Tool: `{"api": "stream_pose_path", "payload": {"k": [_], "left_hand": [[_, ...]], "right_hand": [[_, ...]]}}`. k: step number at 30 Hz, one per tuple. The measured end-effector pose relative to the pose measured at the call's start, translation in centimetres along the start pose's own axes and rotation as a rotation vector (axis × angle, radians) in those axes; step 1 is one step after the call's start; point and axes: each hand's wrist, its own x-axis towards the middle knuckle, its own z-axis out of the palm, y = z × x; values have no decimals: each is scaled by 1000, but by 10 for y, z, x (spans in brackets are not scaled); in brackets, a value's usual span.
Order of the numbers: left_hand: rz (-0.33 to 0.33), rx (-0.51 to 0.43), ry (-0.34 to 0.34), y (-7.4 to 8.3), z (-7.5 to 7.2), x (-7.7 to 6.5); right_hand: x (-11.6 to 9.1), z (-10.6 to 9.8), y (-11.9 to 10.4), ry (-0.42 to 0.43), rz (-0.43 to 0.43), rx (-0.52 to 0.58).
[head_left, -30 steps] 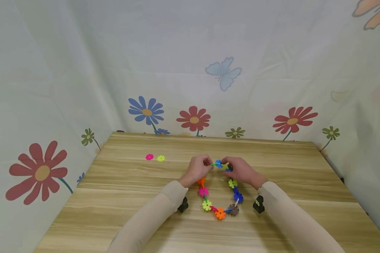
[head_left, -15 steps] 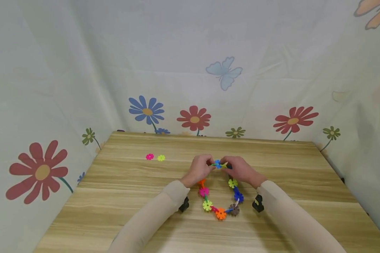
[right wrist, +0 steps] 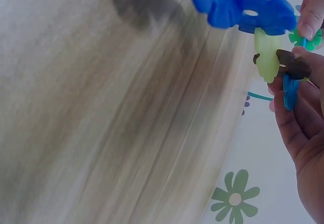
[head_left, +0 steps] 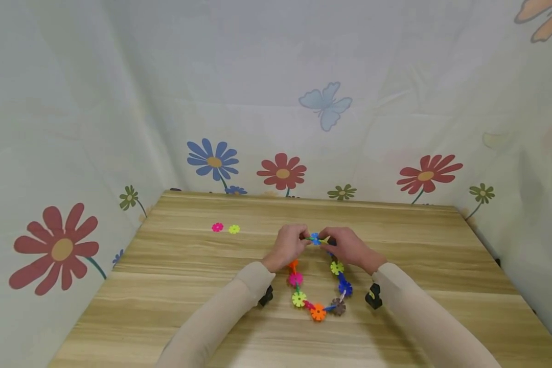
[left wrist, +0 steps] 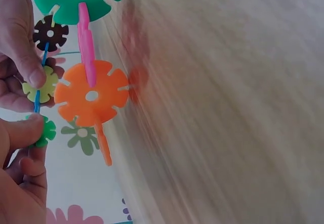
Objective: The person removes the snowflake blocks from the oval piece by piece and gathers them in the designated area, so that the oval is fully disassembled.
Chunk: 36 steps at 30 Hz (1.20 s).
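Observation:
Over the table, my left hand [head_left: 289, 246] pinches a green notched flower disc [left wrist: 49, 131] between thumb and fingers. Opposite it, my right hand [head_left: 350, 248] pinches a yellow disc [left wrist: 49, 87]. A blue disc [head_left: 315, 238], edge-on in the left wrist view, links the green and yellow ones. Beyond the yellow disc come another blue piece [right wrist: 290, 91] and a brown disc [right wrist: 293, 65]. The linked chain curves toward me through a dark blue disc [head_left: 345, 288], an orange disc [head_left: 318, 312] and a pink disc [head_left: 296, 278]. Its left end, an orange piece [left wrist: 104, 145], hangs near my left hand.
A loose pink disc [head_left: 217, 227] and a loose yellow disc [head_left: 234, 229] lie at the back left of the wooden table [head_left: 175, 276]. A flower-printed cloth [head_left: 239, 117] hangs behind the table and along its sides.
My right hand has drawn slightly closer to my left, and the blue disc between them has shifted a little left. The front of the chain has moved slightly. Both hands keep their pinch.

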Motion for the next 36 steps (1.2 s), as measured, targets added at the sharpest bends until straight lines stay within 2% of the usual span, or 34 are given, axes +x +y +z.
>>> {"api": "stream_pose_path", "payload": {"k": [8,15,27,36], "left_hand": [[-17,-48,-68,0,-4,3],[6,38,-34,3,-5,3],[50,65,-32,-4,-11,2],[-31,33,-70,-10,-21,1]], "right_hand": [[1,2,5,21,-10,-9],[1,2,5,22,-3,0],[2,-4,-2,25,1,33],[3,-6,-2,5,35,22]]}}
